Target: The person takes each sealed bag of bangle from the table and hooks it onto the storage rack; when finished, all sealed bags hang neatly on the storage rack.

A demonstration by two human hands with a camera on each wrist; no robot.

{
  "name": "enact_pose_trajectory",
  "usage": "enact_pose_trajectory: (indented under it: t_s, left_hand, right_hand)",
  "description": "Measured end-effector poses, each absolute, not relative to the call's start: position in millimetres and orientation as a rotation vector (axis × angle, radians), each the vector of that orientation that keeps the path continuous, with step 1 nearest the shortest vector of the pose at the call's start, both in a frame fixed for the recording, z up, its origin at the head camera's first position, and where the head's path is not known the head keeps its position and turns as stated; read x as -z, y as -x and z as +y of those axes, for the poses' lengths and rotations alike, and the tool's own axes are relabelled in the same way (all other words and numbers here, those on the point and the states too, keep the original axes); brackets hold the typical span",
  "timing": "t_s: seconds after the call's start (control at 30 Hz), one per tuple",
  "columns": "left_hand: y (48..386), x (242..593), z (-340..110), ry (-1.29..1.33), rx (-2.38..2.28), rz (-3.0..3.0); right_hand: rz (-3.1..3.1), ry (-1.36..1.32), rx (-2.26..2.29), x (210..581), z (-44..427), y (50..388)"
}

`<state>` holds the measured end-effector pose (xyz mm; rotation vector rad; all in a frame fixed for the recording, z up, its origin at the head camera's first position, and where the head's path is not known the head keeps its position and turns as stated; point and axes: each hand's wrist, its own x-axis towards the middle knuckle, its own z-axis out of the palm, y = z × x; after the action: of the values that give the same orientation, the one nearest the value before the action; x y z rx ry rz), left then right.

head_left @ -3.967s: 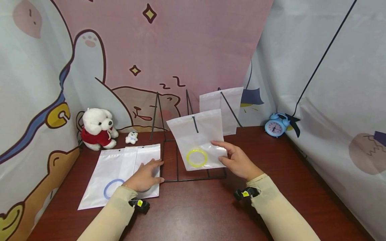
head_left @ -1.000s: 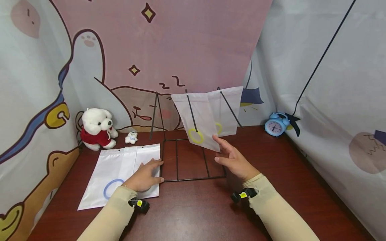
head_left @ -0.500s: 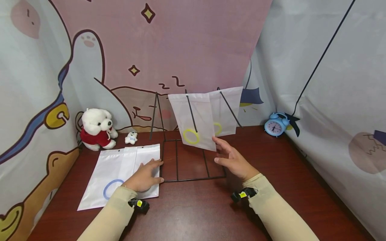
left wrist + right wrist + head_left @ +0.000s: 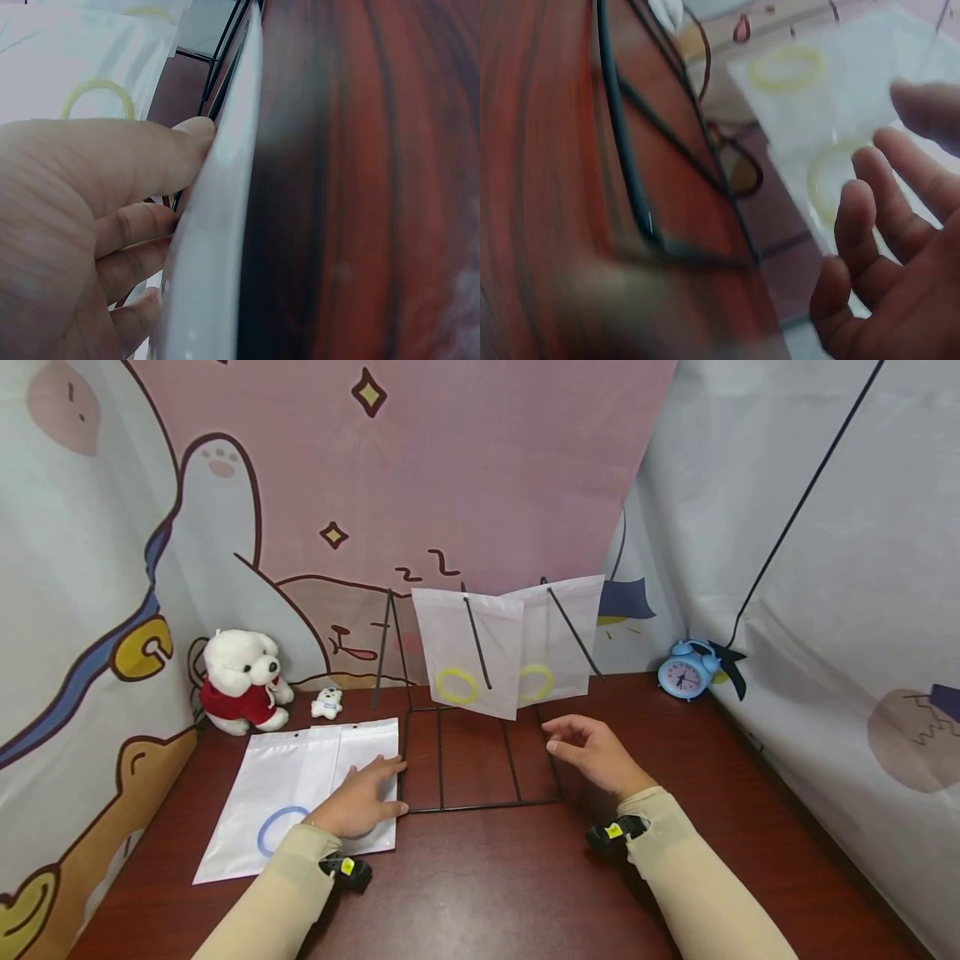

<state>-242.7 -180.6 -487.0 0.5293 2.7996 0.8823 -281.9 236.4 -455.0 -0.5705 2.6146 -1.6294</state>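
Observation:
Flat on the table lie white zip bags [image 4: 258, 777], one showing a blue ring [image 4: 262, 837]. My left hand [image 4: 358, 797] rests on them, fingers spread, its fingertips and thumb by the left edge of a black wire rack [image 4: 440, 760]. Two more white bags hang from the rack's hooks: a front bag [image 4: 442, 635] on the middle hook and a rear bag [image 4: 532, 627] on the right one. Through each a yellow ring shows. Just right of and below the hanging bags, my right hand [image 4: 596, 756] hovers with loosely bent fingers, holding nothing; the right wrist view is blurred.
At the back left sit a white plush dog [image 4: 243, 681] in red and a tiny white dog figure [image 4: 327, 702]. A blue alarm clock [image 4: 686, 675] stands at the back right. The rack's left hook [image 4: 382, 647] carries no bag. Printed cloth encloses the table.
The front bag was raised by my right hand, slid back along the middle hook, and now hangs straighter, released. My right hand has drawn back rightward. My left hand has stayed put.

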Motion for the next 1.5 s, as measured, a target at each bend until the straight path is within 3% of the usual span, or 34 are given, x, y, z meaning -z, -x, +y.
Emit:
enact_pose_trajectory:
  t_s: [0.6, 0.9, 1.2, 1.5]
  left_hand:
    - [240.7, 485.8, -180.2, -0.524, -0.878, 2.8]
    - [246.0, 473.8, -204.3, -0.539, -1.15, 2.841]
    - [250.7, 457.0, -275.4, -0.134, -1.318, 2.986]
    - [247.9, 463.5, -324.0, 0.359, -1.4, 2.906]
  right_hand:
    - [2.543, 0.524, 1.238, 480.6, 265.6, 298.9]
    - [2.538, 0.548, 1.185, 483.5, 265.7, 298.9]
    - [2.526, 0.527, 1.165, 485.3, 266.2, 301.3]
    - [2.543, 0.526, 1.149, 485.6, 267.2, 303.0]
